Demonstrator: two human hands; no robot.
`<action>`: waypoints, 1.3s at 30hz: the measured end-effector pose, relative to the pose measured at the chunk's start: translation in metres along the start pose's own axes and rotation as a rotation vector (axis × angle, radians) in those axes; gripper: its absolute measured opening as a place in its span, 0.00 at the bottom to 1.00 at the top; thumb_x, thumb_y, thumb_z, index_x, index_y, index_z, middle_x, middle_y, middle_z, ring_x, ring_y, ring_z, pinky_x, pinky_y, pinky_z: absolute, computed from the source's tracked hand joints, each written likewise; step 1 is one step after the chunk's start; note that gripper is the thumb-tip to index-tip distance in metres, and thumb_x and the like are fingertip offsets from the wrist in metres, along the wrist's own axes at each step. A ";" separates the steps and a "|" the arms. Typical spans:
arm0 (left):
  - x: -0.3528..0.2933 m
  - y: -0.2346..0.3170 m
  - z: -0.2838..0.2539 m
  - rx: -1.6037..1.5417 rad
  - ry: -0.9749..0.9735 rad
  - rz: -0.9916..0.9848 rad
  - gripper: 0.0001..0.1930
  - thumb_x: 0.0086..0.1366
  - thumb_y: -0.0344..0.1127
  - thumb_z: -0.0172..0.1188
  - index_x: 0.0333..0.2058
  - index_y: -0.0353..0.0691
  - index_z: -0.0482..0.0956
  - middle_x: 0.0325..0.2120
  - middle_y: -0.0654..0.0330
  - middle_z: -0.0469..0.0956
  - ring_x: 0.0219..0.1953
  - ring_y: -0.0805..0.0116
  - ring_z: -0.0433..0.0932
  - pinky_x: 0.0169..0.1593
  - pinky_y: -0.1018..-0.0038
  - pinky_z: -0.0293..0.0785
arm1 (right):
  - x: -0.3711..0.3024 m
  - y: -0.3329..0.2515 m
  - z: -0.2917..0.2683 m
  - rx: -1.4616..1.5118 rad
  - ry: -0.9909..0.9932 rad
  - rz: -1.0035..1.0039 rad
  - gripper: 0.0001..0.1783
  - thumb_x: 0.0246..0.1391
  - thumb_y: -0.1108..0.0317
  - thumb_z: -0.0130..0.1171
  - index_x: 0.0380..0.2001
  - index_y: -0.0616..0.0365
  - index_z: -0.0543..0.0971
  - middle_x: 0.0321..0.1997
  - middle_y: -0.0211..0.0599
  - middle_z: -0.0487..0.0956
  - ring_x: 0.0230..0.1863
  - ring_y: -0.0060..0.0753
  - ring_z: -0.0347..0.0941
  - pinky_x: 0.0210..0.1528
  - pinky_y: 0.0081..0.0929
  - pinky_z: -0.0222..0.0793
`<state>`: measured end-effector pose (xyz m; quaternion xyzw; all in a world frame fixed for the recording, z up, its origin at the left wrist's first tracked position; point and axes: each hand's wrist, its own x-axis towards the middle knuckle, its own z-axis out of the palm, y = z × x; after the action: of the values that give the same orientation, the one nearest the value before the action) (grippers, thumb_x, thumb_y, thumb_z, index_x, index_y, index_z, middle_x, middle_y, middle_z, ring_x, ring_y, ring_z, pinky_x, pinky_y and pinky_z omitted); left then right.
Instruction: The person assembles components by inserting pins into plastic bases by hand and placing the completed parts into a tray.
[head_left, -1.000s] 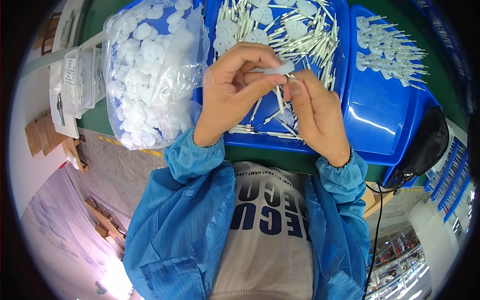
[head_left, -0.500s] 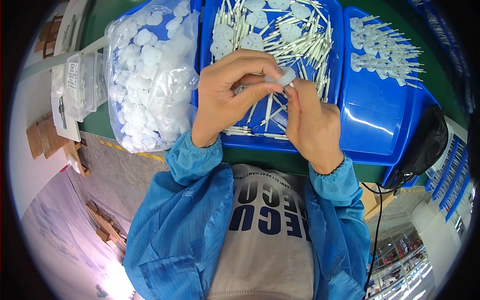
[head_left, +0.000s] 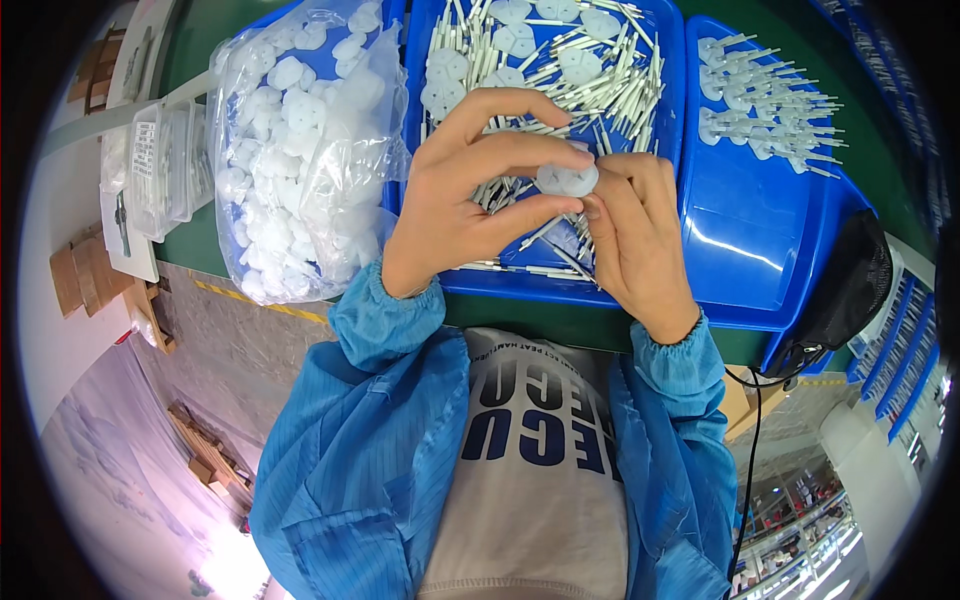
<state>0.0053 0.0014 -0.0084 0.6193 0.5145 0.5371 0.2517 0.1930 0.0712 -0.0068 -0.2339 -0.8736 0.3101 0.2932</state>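
Above the middle blue tray, my left hand pinches a small translucent white plastic piece between thumb and fingers. The piece is rounded, and its broad face now shows. My right hand closes its thumb and fingertips at the right edge of the same piece. Whether a stick is also between those right fingers I cannot make out. Under my hands the tray holds many thin white sticks and several loose lobed white plastic pieces.
A clear plastic bag full of lobed white pieces lies to the left. The blue tray on the right holds rows of pieces with sticks in them. A black pouch and clear plastic boxes sit farther out.
The white piece has turned from nearly edge-on to showing its face and is slightly lower. My left fingers have spread wider, and my right hand has shifted slightly right.
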 end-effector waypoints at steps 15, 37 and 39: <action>-0.007 -0.007 0.009 0.205 0.086 0.311 0.07 0.51 0.21 0.69 0.29 0.40 0.88 0.43 0.55 0.79 0.45 0.59 0.84 0.45 0.71 0.86 | 0.001 -0.010 -0.008 0.350 0.006 0.399 0.06 0.62 0.73 0.59 0.34 0.65 0.80 0.25 0.41 0.74 0.21 0.23 0.66 0.22 0.24 0.57; -0.015 -0.012 0.003 -0.561 0.326 -0.387 0.11 0.67 0.24 0.62 0.47 0.32 0.76 0.44 0.56 0.78 0.47 0.75 0.77 0.47 0.79 0.75 | 0.021 -0.022 -0.019 0.248 0.006 0.540 0.09 0.59 0.76 0.60 0.39 0.60 0.70 0.27 0.35 0.80 0.22 0.19 0.76 0.21 0.23 0.67; -0.015 -0.013 0.005 -0.630 0.323 -0.383 0.11 0.67 0.23 0.60 0.48 0.32 0.75 0.45 0.56 0.78 0.47 0.73 0.78 0.49 0.78 0.75 | 0.013 -0.021 -0.005 0.321 0.063 0.419 0.10 0.59 0.75 0.61 0.39 0.60 0.69 0.28 0.36 0.80 0.23 0.19 0.77 0.22 0.23 0.69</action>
<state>0.0071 -0.0068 -0.0275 0.3125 0.4638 0.7024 0.4404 0.1825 0.0661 0.0155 -0.3699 -0.7362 0.4910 0.2829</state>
